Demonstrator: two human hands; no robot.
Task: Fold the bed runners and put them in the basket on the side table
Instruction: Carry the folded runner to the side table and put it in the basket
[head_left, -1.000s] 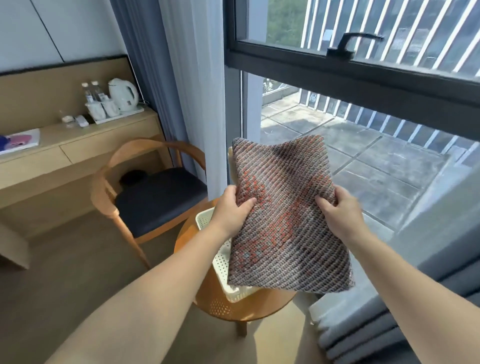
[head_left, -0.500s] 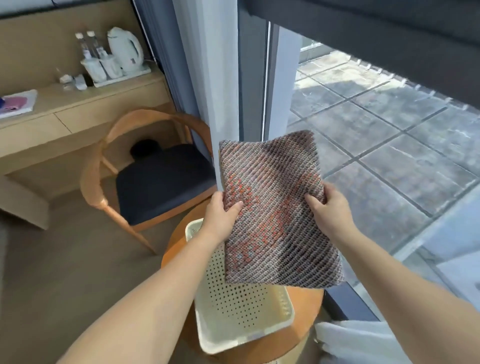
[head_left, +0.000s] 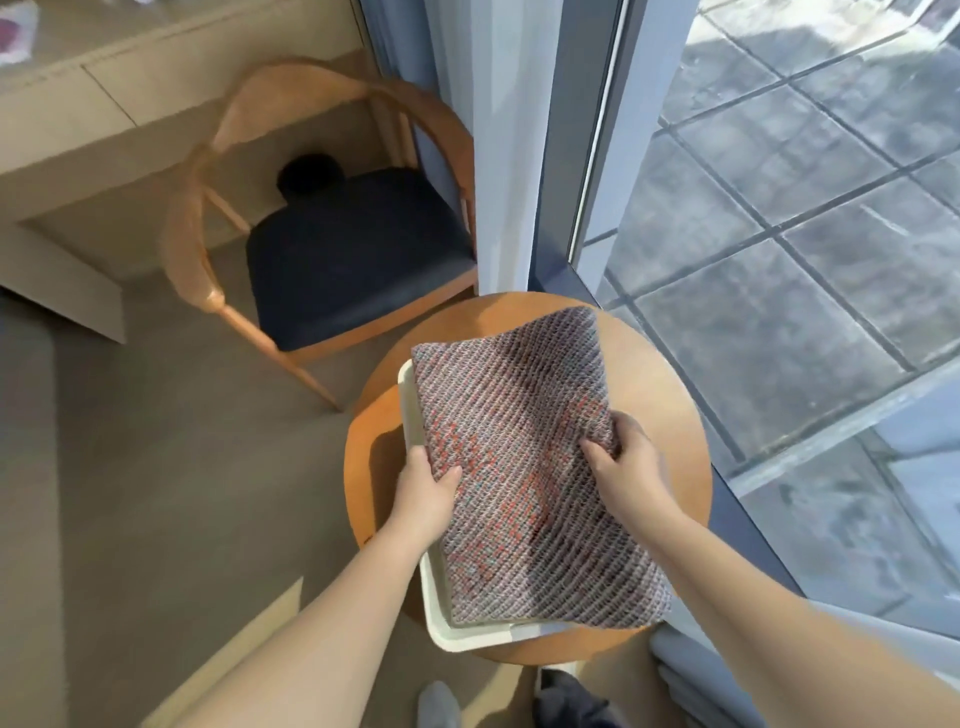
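A: Where is the bed runner (head_left: 524, 457) right now?
B: Folded, held over the cream basket (head_left: 470, 638) on the round surface (head_left: 660, 379). The left hand (head_left: 423, 493) pinches its left edge and the right hand (head_left: 628, 467) grips its right edge, so both hands are clamped on the cloth, set apart.
A: What could go wrong?
B: The runner looks wider than the basket. Its right side overhangs the rim, so once let go it may ride up on the wall, sag and come unfolded. Whether it touches the basket floor, I cannot tell.
A: Anything in the way?
B: Hardly. The chair (head_left: 358, 260) stands well apart on the left, and the curtain (head_left: 498, 156) hangs beyond the surface
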